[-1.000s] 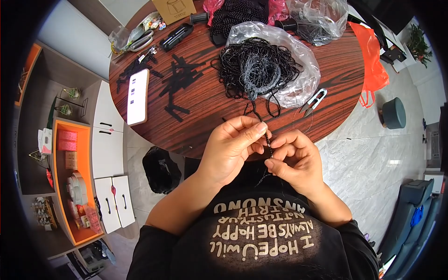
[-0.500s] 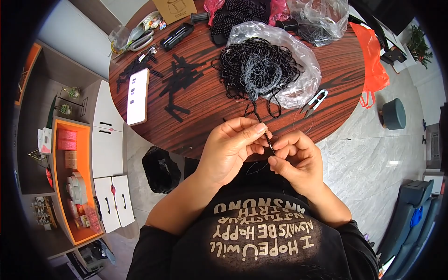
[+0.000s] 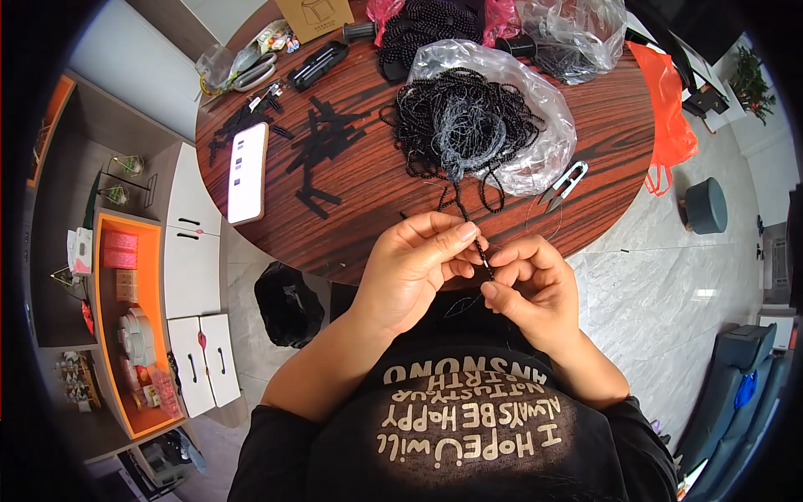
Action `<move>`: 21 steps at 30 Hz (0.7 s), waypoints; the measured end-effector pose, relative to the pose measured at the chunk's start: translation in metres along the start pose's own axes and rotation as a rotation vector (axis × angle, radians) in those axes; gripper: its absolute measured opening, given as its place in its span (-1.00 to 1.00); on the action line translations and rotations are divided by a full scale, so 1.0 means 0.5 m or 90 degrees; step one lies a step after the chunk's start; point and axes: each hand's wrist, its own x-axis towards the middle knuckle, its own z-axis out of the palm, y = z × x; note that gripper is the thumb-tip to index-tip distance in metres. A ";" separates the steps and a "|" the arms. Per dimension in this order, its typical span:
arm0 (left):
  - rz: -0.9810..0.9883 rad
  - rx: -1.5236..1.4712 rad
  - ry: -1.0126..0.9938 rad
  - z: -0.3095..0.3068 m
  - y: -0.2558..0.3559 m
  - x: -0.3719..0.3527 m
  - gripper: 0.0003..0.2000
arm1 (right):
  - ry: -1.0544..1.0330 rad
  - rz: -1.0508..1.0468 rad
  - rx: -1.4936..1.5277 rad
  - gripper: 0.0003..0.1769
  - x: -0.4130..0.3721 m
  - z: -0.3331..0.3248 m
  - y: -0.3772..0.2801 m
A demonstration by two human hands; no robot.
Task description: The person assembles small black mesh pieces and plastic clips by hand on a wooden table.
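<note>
My round wooden table (image 3: 368, 201) is crowded. A white phone (image 3: 248, 173) lies by its left edge, with black strips (image 3: 322, 146) scattered just beside it. In the middle, a clear plastic bag (image 3: 548, 142) bears a tangle of black bead strings (image 3: 464, 125), and one bead strand (image 3: 458, 201) trails to the near edge. Thread snips (image 3: 562, 184) lie near the right edge. A cardboard box (image 3: 313, 15) sits at the far edge.

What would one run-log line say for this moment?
left hand: pinches thin black bead strand | right hand: pinches it too
</note>
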 end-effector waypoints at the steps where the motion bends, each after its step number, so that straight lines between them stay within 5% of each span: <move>1: 0.000 -0.002 -0.001 -0.005 0.003 -0.006 -0.91 | 0.002 -0.004 -0.001 -0.68 -0.002 0.008 0.003; 21: 0.001 -0.003 0.002 -0.005 0.001 -0.003 -0.90 | -0.018 -0.019 -0.023 -0.62 0.002 0.002 -0.001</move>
